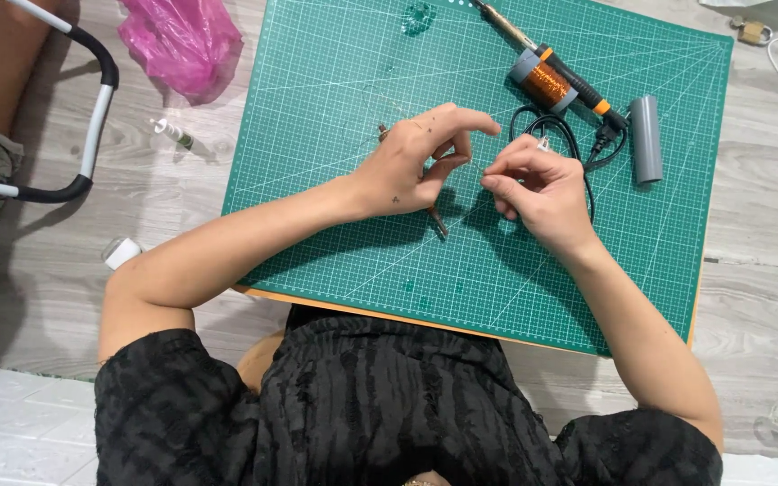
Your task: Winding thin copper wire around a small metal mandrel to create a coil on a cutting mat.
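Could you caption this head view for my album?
Two hands, left hand and right hand, pinch something tiny above a green cutting mat.

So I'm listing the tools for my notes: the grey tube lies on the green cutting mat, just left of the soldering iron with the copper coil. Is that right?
Not quite. In the head view the grey tube does lie on the green cutting mat, but to the right of the soldering iron with the copper coil, not left of it.

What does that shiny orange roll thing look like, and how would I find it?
Start at the big green cutting mat and look to its top right part. The coil of copper wire lies there beside a plain grey tube; only the coil gleams orange, with grey ends.
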